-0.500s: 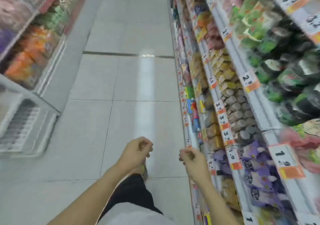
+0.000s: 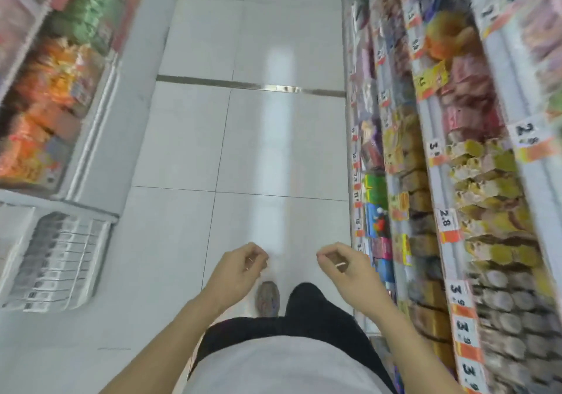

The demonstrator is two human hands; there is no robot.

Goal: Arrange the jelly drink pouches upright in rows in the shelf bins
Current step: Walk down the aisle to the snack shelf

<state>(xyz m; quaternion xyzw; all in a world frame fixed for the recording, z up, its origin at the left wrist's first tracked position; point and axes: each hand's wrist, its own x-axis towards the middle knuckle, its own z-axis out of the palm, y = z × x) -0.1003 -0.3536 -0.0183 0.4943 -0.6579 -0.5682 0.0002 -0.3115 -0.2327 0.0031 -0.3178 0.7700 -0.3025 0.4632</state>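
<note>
The person is standing in a shop aisle, looking down at a white tiled floor point(image 2: 249, 138). The left hand point(image 2: 240, 269) and right hand point(image 2: 343, 264) are hovering side by side above the floor, apart from each other, fingers loosely curled and holding nothing. Shelves point(image 2: 438, 156) of packaged goods are running along the right; motion blur is preventing identification of any jelly drink pouches there. A chest freezer point(image 2: 100, 138) is standing at left.

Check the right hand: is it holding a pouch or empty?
Empty. The right hand hangs over the floor, fingers loosely curled round nothing.
</note>
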